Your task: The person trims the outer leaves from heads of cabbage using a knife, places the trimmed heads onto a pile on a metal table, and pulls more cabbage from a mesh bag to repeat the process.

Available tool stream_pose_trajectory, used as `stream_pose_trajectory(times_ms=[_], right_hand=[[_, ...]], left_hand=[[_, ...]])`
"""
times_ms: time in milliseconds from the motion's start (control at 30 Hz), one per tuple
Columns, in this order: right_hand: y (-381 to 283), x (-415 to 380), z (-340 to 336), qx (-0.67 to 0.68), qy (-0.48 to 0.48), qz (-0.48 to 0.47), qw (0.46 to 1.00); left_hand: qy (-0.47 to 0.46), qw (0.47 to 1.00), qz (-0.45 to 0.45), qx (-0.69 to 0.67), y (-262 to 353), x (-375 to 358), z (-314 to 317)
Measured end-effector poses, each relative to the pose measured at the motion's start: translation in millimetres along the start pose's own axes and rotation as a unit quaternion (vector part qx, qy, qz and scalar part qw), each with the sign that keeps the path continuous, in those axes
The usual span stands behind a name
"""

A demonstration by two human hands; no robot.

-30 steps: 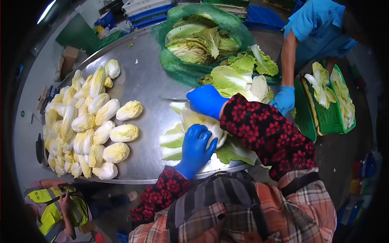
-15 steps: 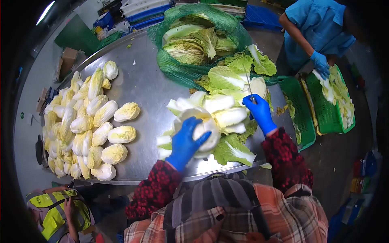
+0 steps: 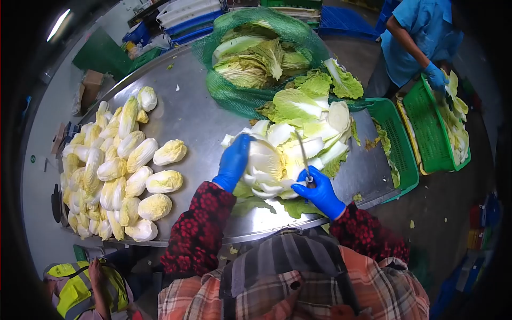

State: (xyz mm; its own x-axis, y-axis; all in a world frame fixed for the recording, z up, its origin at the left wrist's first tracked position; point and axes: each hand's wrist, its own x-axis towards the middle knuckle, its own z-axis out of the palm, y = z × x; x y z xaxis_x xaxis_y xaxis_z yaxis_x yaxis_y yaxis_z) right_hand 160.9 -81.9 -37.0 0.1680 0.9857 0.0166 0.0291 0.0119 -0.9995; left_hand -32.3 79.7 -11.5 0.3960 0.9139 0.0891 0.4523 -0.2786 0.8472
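My left hand (image 3: 233, 162), in a blue glove, presses round the left side of a napa cabbage (image 3: 262, 164) among loose leaves. Its fingertips are partly hidden behind the cabbage. My right hand (image 3: 321, 193), gloved in blue too, is closed on the handle of a knife (image 3: 302, 151), whose thin blade points away from me beside the cabbage's pale yellow inner leaves. Cut outer leaves (image 3: 333, 152) lie spread to the right and beneath. A cut white stem end (image 3: 339, 116) shows just beyond them.
Trimmed cabbages (image 3: 112, 170) are heaped on the left of the metal table (image 3: 186, 101). A green mesh sack (image 3: 226, 93) of cabbages stands at the back. Right of the table are green crates (image 3: 408, 178); a blue-gloved co-worker (image 3: 421, 42) handles leaves there. Another person in a yellow vest (image 3: 88, 293) is at lower left.
My right hand came left and nearer with the knife, beside the cabbage. My left hand shifted from the cabbage's top to its left side, and the cabbage turned. The co-worker's crate is tilted more.
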Motion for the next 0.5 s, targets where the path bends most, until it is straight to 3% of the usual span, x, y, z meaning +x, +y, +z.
stream_pose_trajectory(times_ms=[100, 133, 200, 233, 333, 400, 500], right_hand=[[2, -21, -3, 0.033, 0.009, 0.051, 0.998], [4, -23, -1, 0.008, 0.012, 0.006, 1.0], [8, -32, 5, -0.042, 0.021, -0.074, 0.996], [6, -31, 1, -0.111, -0.011, -0.136, 0.984], [-12, -30, 0, -0.141, -0.045, -0.147, 0.978], [-20, -25, -8, -0.075, -0.018, -0.101, 0.992], [-60, -9, -37, 0.031, -0.021, 0.111, 0.993]], left_hand=[[-0.015, 0.998, -0.06, -0.034, -21, -6, -20], [-0.032, 0.997, -0.062, -0.013, -14, -19, -27], [0.004, 0.984, 0.06, 0.17, 3, -53, -19], [-0.029, 0.982, 0.058, 0.176, 1, -63, -20], [0.002, 0.998, -0.066, -0.012, -20, -66, -29], [0.031, 0.988, -0.057, -0.138, -17, -65, -43], [0.026, 0.997, 0.04, -0.066, 30, -66, -76]])
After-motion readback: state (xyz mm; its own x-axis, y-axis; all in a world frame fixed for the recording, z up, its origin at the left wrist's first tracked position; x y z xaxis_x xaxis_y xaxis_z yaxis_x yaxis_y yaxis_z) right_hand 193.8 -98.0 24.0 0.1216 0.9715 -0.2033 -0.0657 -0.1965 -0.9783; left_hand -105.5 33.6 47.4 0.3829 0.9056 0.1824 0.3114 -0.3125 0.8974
